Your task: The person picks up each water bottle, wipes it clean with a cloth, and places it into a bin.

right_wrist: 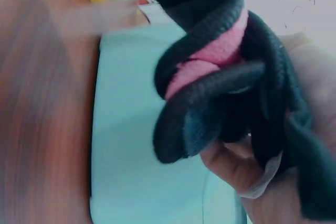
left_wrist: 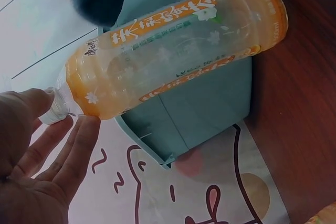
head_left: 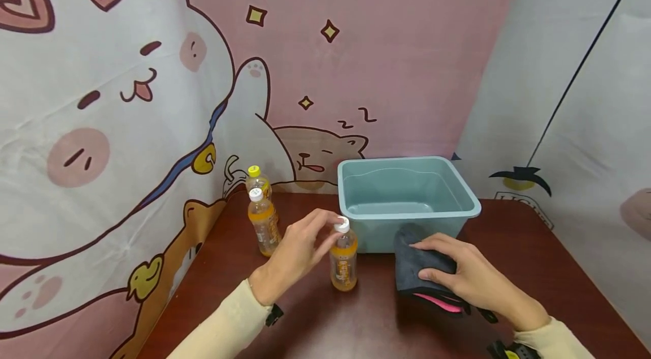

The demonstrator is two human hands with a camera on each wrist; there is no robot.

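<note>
Left hand (head_left: 300, 245): We see it pinch the white cap (head_left: 342, 226) of the near bottle, with the thumb on one side and fingers on the other.
Near bottle (head_left: 343, 260): It is upright in front of the box, near its left end. It is see-through, with orange parts, big writing and little white flowers. We cannot tell if its bottom touches the table.
Right hand (head_left: 460, 265): We see its thumb and fingers grip the cloth.
Cloth (head_left: 419, 271): It is dark grey, with a bright pink side (head_left: 439, 303) peeking out at the bottom. It is in front of the box, to the right of the near bottle. From the right wrist we see it folded in loops.
Box (head_left: 407, 216): It is blue-green, with its top open, and it sits at the back of the table.
White-capped bottle (head_left: 264, 226): It stands on the left, well apart from the box.
Yellow-capped bottle (head_left: 257, 182): It stands just behind the white-capped one, which hides part of it.
Table (head_left: 356, 328): It is red-brown and shiny.
Wall sheet (head_left: 407, 65): We see a big white cat (head_left: 152, 82) and a sleepy brown bear (head_left: 317, 147) drawn on it.
Sleeves (head_left: 229, 322): Both are cream.
</note>
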